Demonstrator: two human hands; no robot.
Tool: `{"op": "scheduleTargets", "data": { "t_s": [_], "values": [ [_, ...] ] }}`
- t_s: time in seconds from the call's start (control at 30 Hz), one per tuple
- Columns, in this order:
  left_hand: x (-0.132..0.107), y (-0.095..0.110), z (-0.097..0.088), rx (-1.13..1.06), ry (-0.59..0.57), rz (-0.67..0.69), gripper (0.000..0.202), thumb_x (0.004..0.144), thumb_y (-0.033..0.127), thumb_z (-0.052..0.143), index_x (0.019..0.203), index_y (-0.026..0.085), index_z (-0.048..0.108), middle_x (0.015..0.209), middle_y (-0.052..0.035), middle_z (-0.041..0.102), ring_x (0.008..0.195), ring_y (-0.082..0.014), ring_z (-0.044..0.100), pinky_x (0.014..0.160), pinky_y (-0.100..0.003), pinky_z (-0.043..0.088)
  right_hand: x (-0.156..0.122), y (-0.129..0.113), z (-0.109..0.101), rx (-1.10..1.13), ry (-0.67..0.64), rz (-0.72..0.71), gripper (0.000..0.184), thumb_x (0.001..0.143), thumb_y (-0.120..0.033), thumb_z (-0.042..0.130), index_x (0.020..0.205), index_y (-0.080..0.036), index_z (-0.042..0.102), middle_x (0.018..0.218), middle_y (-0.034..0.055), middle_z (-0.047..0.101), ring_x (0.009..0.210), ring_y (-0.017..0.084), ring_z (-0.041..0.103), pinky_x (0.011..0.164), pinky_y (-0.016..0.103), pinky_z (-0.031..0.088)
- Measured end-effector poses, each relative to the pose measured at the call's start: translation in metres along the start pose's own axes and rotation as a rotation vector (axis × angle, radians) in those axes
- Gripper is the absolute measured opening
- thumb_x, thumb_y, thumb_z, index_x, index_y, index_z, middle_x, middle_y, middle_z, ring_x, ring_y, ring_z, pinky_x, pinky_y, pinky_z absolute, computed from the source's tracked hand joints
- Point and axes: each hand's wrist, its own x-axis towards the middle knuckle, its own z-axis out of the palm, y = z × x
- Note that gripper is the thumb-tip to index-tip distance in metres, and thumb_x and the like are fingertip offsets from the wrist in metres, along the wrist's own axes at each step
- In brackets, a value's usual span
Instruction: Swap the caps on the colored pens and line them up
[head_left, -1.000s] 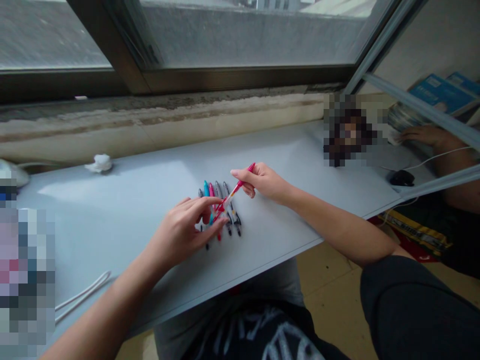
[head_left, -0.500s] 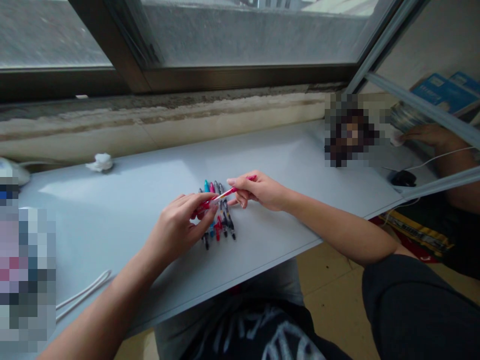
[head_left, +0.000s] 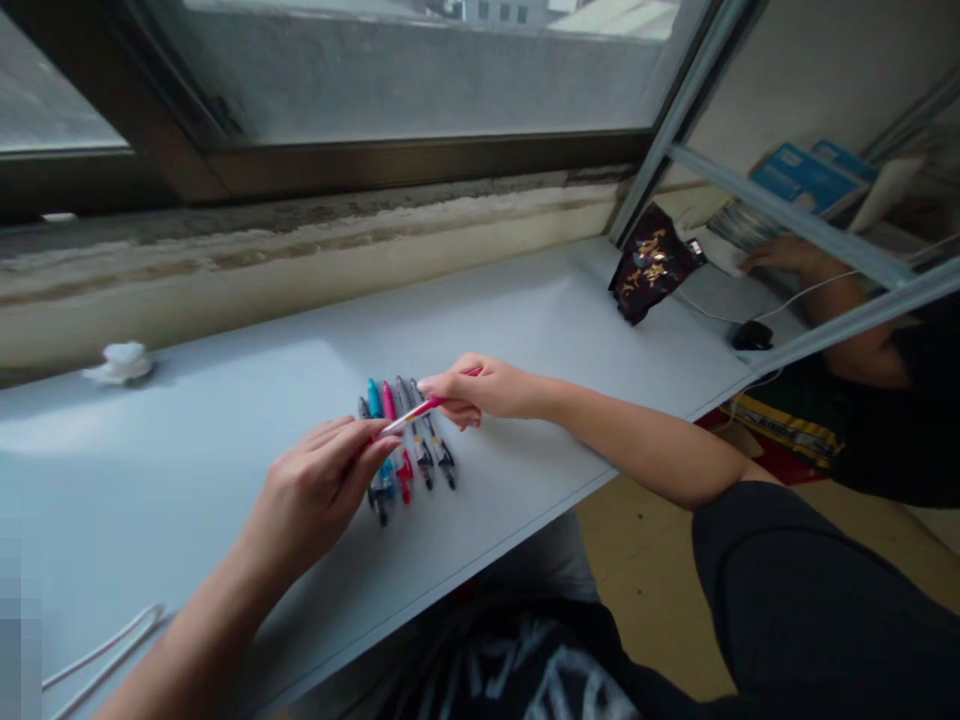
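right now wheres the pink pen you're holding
In the head view, the pink pen is pinched in the right hand, held across the row of pens, with its tip by the left hand.

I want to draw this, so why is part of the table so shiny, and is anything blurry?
Head view: a pale glare sits on the white tabletop at the left, probably window light; the row of pens looks slightly soft, not crisp; a blocky pixelated patch covers the bottom-left corner; the wide lens seems to stretch the picture's edges.
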Motion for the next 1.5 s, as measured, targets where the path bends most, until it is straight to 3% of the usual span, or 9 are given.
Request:
{"op": "scheduleTargets", "data": {
  "t_s": [0.3,0.53,0.83,0.9,1.0,1.1,1.23,1.33,1.5],
  "values": [
    [0.006,0.002,-0.003,-0.133,-0.089,-0.153,0.040,0.111,0.046,0.053,0.093,0.021,0.078,0.059,0.0056,0.062,0.047,-0.0110,0.055,0.050,-0.020,0.044,-0.008,-0.020,-0.015,-0.270,0.026,-0.124,0.044,0.088,-0.050,0.089,0.085,-0.019,0.059,0.067,-0.0079,0.050,0.063,0.008,0.045,0.058,0.022,0.035],
    [0.011,0.000,-0.008,-0.076,-0.037,-0.111,0.035,0.109,0.042,0.057,0.085,0.021,0.072,0.065,0.0028,0.063,0.053,-0.0117,0.055,0.055,-0.022,0.043,-0.004,-0.017,-0.015,-0.271,0.108,-0.046,0.064,0.106,-0.070,0.059,0.068,-0.018,0.059,0.062,-0.0016,0.060,0.056,0.009,0.054,0.059,0.023,0.044],
    [0.009,-0.016,-0.014,-0.032,-0.141,-0.187,0.045,0.109,0.050,0.051,0.076,0.024,0.067,0.065,0.0019,0.063,0.054,-0.0142,0.056,0.058,-0.025,0.045,-0.007,-0.013,-0.023,-0.469,0.107,-0.131,0.015,0.103,-0.029,0.073,0.106,-0.014,0.072,0.091,0.0034,0.077,0.076,0.012,0.066,0.076,0.025,0.052],
    [0.009,-0.016,-0.014,-0.040,-0.161,-0.200,0.047,0.109,0.052,0.049,0.073,0.024,0.064,0.062,0.0026,0.059,0.053,-0.0141,0.053,0.057,-0.025,0.044,-0.008,-0.015,-0.022,-0.485,0.118,-0.173,0.022,0.097,-0.029,0.081,0.111,-0.014,0.072,0.093,0.0031,0.076,0.081,0.014,0.066,0.078,0.026,0.051],
    [0.010,-0.013,-0.012,-0.066,-0.143,-0.200,0.044,0.108,0.052,0.051,0.080,0.024,0.068,0.062,0.0032,0.059,0.053,-0.0137,0.051,0.057,-0.024,0.044,-0.009,-0.019,-0.021,-0.547,0.176,-0.163,0.032,0.097,-0.044,0.082,0.105,-0.015,0.073,0.083,0.0004,0.072,0.078,0.013,0.064,0.075,0.026,0.047],
    [0.010,-0.010,-0.008,-0.081,-0.111,-0.199,0.041,0.109,0.050,0.052,0.083,0.023,0.070,0.063,0.0035,0.059,0.052,-0.0129,0.048,0.057,-0.024,0.043,-0.011,-0.023,-0.020,-0.587,0.199,-0.085,0.048,0.110,-0.055,0.059,0.084,-0.015,0.069,0.071,0.0006,0.068,0.067,0.011,0.060,0.071,0.026,0.043],
    [0.010,-0.010,-0.005,-0.083,-0.098,-0.200,0.040,0.108,0.049,0.053,0.081,0.023,0.068,0.063,0.0041,0.057,0.052,-0.0124,0.046,0.057,-0.025,0.041,-0.013,-0.025,-0.023,-0.593,0.168,-0.137,0.028,0.098,-0.043,0.077,0.101,-0.016,0.069,0.089,0.0029,0.074,0.076,0.013,0.063,0.071,0.026,0.045],
    [0.010,-0.010,-0.006,-0.076,-0.091,-0.216,0.040,0.108,0.050,0.051,0.082,0.023,0.068,0.063,0.0042,0.057,0.052,-0.0127,0.045,0.058,-0.025,0.041,-0.014,-0.026,-0.024,-0.589,0.234,-0.170,0.040,0.091,-0.041,0.085,0.117,-0.018,0.065,0.108,0.0054,0.074,0.085,0.014,0.065,0.073,0.026,0.047],
    [0.012,-0.006,-0.006,-0.078,-0.105,-0.212,0.043,0.108,0.049,0.052,0.077,0.022,0.063,0.064,0.0030,0.055,0.055,-0.0126,0.045,0.059,-0.025,0.040,-0.013,-0.022,-0.022,-0.583,0.201,-0.096,0.026,0.104,-0.043,0.065,0.096,-0.018,0.062,0.086,0.0022,0.069,0.075,0.014,0.061,0.073,0.029,0.048]
  ]
}}
